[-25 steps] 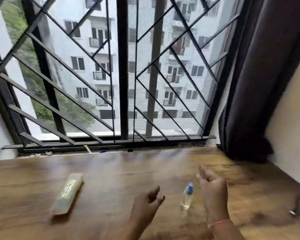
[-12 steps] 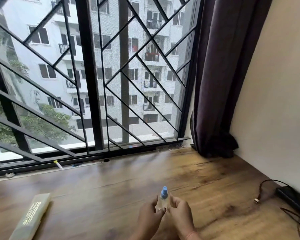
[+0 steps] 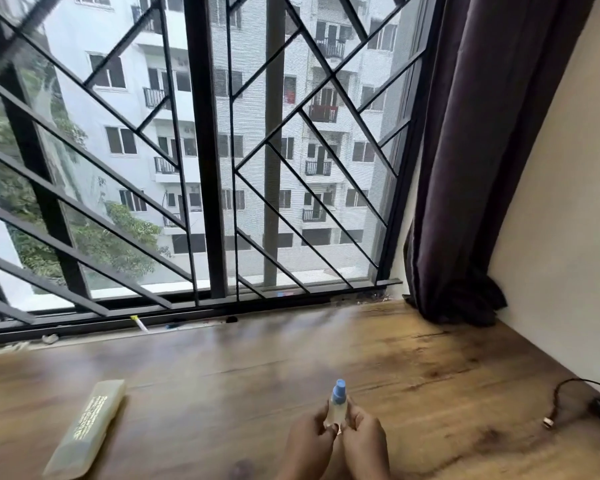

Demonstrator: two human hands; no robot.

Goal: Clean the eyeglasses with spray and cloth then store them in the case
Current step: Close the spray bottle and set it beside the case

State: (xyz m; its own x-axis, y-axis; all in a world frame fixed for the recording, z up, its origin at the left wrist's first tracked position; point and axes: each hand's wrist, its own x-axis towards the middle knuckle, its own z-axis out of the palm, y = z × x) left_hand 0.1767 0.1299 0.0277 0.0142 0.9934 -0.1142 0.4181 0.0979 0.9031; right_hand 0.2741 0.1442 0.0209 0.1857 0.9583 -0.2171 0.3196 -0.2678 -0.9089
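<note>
The spray (image 3: 338,403) stands upright between both hands, pinched by the left hand (image 3: 310,433) and right hand (image 3: 362,436), likely to steady it for uncapping. The case (image 3: 87,429) lies closed on the surface (image 3: 257,375), well left of the hands. No eyeglasses or cloth show.

Clear spray bottle (image 3: 336,412) with blue cap, pale yellowish case (image 3: 87,431), brown wood-grain table (image 3: 257,375).
</note>
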